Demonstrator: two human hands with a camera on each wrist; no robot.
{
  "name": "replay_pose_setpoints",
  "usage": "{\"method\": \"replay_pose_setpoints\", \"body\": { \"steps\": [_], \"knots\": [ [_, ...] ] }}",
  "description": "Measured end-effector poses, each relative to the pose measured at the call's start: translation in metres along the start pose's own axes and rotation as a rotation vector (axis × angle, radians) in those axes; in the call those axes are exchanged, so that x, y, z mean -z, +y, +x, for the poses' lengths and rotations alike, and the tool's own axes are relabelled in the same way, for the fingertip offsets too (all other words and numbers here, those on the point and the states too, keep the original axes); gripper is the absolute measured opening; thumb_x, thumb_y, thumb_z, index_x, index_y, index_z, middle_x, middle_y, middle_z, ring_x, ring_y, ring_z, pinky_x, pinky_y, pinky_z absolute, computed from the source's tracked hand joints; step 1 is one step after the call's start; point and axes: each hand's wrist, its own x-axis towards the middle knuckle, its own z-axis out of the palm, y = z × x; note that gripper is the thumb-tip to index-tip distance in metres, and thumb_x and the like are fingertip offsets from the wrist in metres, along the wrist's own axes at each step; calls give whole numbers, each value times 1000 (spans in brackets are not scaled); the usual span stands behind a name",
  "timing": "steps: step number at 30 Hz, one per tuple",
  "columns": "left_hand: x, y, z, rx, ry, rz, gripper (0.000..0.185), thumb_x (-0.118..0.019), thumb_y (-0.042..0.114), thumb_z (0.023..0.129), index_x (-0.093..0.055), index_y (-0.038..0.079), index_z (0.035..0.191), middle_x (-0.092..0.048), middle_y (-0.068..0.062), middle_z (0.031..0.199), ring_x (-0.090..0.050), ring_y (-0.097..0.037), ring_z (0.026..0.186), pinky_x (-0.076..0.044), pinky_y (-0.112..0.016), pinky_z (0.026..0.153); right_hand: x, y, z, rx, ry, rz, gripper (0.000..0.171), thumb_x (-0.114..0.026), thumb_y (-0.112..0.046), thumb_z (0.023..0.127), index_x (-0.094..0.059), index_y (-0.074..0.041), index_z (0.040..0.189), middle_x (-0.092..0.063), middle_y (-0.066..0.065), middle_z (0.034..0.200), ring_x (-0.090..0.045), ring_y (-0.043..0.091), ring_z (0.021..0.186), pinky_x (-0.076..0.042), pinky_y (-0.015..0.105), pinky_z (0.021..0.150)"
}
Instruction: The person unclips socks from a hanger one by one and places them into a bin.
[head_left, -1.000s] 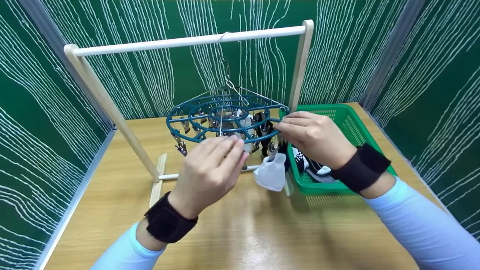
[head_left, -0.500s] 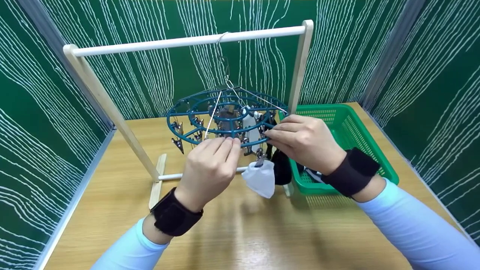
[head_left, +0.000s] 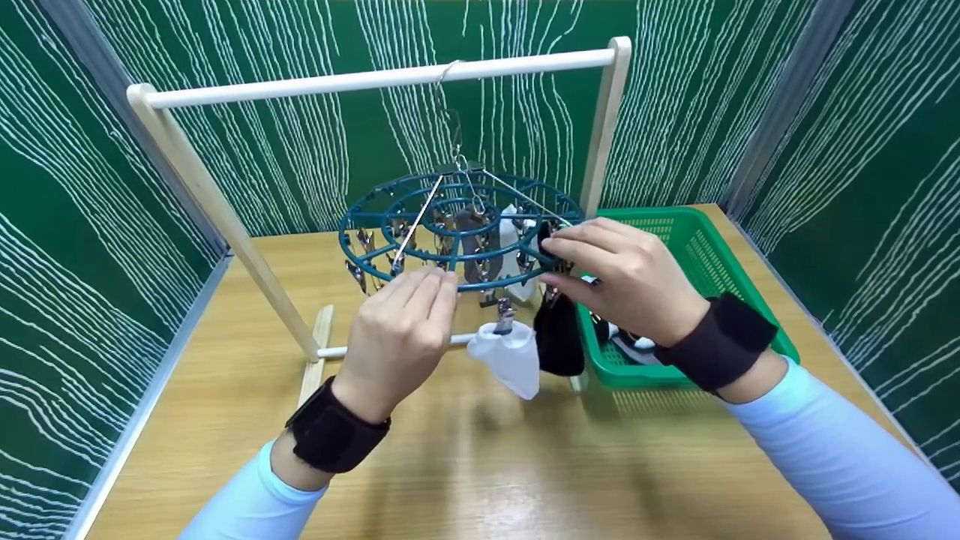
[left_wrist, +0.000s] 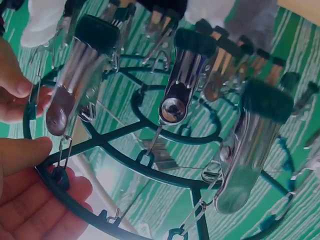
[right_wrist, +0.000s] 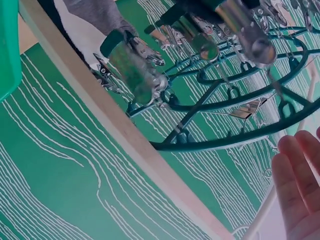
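Note:
A round dark-teal clip hanger [head_left: 480, 286] with rings and metal clips hangs by its hook from the white bar. My left hand [head_left: 401, 334] pinches its near rim; in the left wrist view the thumb [left_wrist: 25, 150] lies on one side, fingers behind. My right hand [head_left: 626, 277] is at the rim's right side, thumb apart from the fingers; in the right wrist view its straight fingers [right_wrist: 295, 175] are close to the rim. A small white sock-like piece [head_left: 510, 360] hangs from a front clip, with a black one [head_left: 560, 337] beside it. Grey [head_left: 476, 244] and white cloth [head_left: 514, 262] hang farther back.
The white bar [head_left: 360, 82] rests on a wooden stand [head_left: 217, 210]. A green basket [head_left: 697, 379] with black, white and grey items is at the right on the wooden table [head_left: 480, 465]. Green walls [head_left: 862, 187] with white lines surround it.
The clip hanger has turned, bringing the white piece leftward and the black one into fuller view. My left hand has moved slightly left; the right hand's thumb and fingers have parted.

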Motion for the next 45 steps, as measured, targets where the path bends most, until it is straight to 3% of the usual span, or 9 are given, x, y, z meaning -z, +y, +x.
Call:
{"method": "replay_pose_setpoints", "body": {
  "steps": [10,25,30,34,39,45],
  "knots": [
    [1,-10,-8,47,-41,-10,9,-76,-3,97,-78,-7,105,-81,-20,100,-81,-31,96,-67,-41,93,-13,0,-3,51,-13,38,27,-87,-3,90,-79,4,115,-81,19,108,-78,33,95,-68,46,83],
    [-3,-15,-17,118,-1,-110,18,-79,2,93,-79,-8,109,-81,-21,104,-81,-35,100,-66,-44,95,-22,-5,-3,138,-27,-11,27,-85,4,89,-80,3,115,-82,20,104,-79,34,94,-68,45,84],
    [0,-11,-16,98,55,-120,20,-80,9,94,-78,-6,107,-80,-18,100,-78,-32,93,-67,-41,88,-22,-7,0,149,-22,-28,24,-85,4,90,-80,3,114,-82,19,103,-79,33,92,-68,45,84],
    [0,-4,-19,96,79,-138,16,-73,14,100,-75,-1,95,-75,-12,85,-70,-28,76,-62,-38,72,-23,-8,1,148,-23,-33,23,-84,4,90,-81,2,112,-82,19,103,-79,33,93,-68,46,86],
    [-6,4,-24,114,-11,-205,23,-81,22,97,-73,3,87,-72,-7,75,-66,-24,65,-54,-34,59,-24,-9,0,141,-24,-38,22,-84,5,90,-81,2,112,-82,19,103,-79,34,94,-68,46,87],
    [-12,11,-26,242,-261,-381,33,-85,30,96,-76,-1,99,-77,-11,82,-70,-24,68,-61,-35,61,-25,-9,-1,136,-33,-48,23,-84,5,89,-81,2,112,-82,19,102,-79,34,92,-68,45,86]
  ]
}}
